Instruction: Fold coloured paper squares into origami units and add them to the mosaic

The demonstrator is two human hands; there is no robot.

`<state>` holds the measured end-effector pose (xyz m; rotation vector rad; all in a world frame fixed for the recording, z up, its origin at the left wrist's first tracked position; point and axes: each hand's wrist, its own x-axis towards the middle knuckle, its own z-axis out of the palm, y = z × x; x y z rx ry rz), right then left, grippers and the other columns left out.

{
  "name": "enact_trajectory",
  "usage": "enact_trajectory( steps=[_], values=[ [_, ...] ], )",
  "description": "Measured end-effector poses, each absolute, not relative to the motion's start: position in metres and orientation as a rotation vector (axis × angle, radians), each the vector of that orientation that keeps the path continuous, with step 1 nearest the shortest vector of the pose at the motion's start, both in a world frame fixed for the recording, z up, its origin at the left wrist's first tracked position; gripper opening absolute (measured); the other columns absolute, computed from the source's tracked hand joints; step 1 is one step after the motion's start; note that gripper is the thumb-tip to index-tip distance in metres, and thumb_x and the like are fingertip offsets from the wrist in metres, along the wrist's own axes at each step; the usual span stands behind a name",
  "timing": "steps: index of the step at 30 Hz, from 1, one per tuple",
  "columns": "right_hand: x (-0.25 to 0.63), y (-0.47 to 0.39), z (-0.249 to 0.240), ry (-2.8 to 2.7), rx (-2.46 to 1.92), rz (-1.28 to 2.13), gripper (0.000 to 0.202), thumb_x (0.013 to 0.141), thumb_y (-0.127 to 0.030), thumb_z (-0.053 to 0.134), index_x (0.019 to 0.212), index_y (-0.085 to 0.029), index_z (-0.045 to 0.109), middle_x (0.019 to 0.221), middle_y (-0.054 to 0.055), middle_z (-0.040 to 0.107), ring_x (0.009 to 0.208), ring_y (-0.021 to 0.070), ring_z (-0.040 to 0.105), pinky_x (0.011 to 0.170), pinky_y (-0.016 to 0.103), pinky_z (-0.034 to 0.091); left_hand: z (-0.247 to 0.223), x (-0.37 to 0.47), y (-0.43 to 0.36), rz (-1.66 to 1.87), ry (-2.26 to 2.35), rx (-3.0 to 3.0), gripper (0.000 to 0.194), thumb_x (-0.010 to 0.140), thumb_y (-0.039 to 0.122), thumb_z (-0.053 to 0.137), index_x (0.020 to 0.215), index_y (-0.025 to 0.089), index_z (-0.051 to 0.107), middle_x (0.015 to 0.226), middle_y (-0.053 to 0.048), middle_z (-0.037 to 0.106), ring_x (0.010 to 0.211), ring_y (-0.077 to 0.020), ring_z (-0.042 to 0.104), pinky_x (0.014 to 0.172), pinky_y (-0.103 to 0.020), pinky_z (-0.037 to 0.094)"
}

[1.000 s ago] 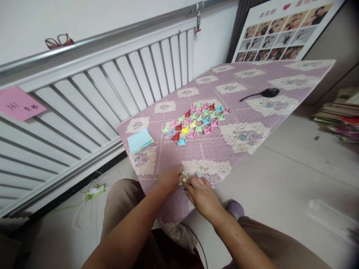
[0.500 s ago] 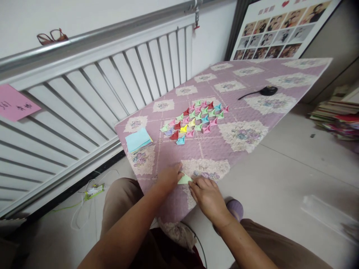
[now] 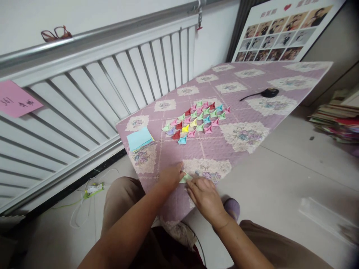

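A small light green folded paper (image 3: 185, 178) lies on the purple patterned tablecloth (image 3: 174, 203) near the table's front corner. My left hand (image 3: 171, 175) grips its left side, fingers closed on it. From the right, my right hand (image 3: 204, 192) pinches the paper's other side, with its fingers covering part of it. Beyond my hands, several small folded paper pieces (image 3: 185, 128) in green, pink, red, blue, yellow and purple stand in slanting rows. A stack of square paper sheets (image 3: 140, 139), light blue on top, sits at the table's left edge.
A black object with a cord (image 3: 269, 92) lies on the table's far right. Behind the left edge runs a white radiator (image 3: 112, 82), with glasses (image 3: 56, 34) above. A power strip (image 3: 94, 189) is on the floor at left; stacked papers (image 3: 335, 117) are at right.
My right hand has shifted slightly left over the green paper, so less of it shows. The whole view has shifted a little. My left hand keeps its hold.
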<state>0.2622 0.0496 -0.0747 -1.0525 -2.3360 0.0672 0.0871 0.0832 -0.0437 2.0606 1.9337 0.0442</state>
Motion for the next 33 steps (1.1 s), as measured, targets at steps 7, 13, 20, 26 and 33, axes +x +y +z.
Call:
enact_trajectory(
  steps=[7, 13, 20, 26, 33],
  values=[
    [0.247, 0.049, -0.074, -2.475, -1.075, 0.06, 0.023, 0.088, -0.026, 0.059, 0.109, -0.021, 0.063, 0.097, 0.008, 0.063, 0.106, 0.0256, 0.05, 0.081, 0.037, 0.036, -0.049, 0.082, 0.086, 0.015, 1.924, 2.082, 0.049, 0.091, 0.039, 0.05, 0.136, 0.021, 0.044, 0.111, -0.011, 0.066, 0.098, -0.0244, 0.063, 0.087, -0.036, 0.046],
    [0.245, 0.05, -0.072, -2.496, -1.103, 0.049, 0.016, 0.089, -0.027, 0.057, 0.102, -0.022, 0.064, 0.096, 0.007, 0.063, 0.105, 0.0252, 0.05, 0.079, 0.036, 0.033, -0.049, 0.072, 0.087, 0.056, 1.886, 2.169, 0.052, 0.091, 0.044, 0.049, 0.136, 0.021, 0.042, 0.109, -0.009, 0.065, 0.096, -0.0234, 0.061, 0.088, -0.035, 0.045],
    [0.246, 0.048, -0.07, -2.478, -1.111, 0.072, 0.017, 0.088, -0.027, 0.059, 0.103, -0.022, 0.064, 0.095, 0.006, 0.062, 0.099, 0.0229, 0.051, 0.076, 0.035, 0.032, -0.049, 0.066, 0.047, 0.224, 1.777, 2.362, 0.028, 0.095, 0.02, 0.037, 0.112, 0.019, 0.059, 0.108, -0.006, 0.06, 0.103, -0.0193, 0.053, 0.094, -0.032, 0.041],
    [0.246, 0.048, -0.068, -2.495, -1.139, 0.089, 0.016, 0.087, -0.028, 0.06, 0.102, -0.023, 0.064, 0.093, 0.005, 0.062, 0.099, 0.0233, 0.05, 0.076, 0.035, 0.031, -0.061, 0.074, 0.01, 0.061, 1.782, 2.509, 0.033, 0.092, 0.019, 0.042, 0.124, 0.022, 0.052, 0.117, -0.007, 0.057, 0.105, -0.0229, 0.05, 0.093, -0.037, 0.041],
    [0.245, 0.049, -0.071, -2.489, -1.162, 0.073, 0.016, 0.089, -0.028, 0.058, 0.103, -0.023, 0.065, 0.095, 0.004, 0.063, 0.103, 0.0237, 0.05, 0.081, 0.035, 0.032, -0.053, 0.069, 0.006, -0.117, 1.826, 2.659, 0.034, 0.093, 0.02, 0.042, 0.126, 0.021, 0.05, 0.117, -0.008, 0.058, 0.1, -0.0232, 0.053, 0.083, -0.038, 0.043]
  ],
)
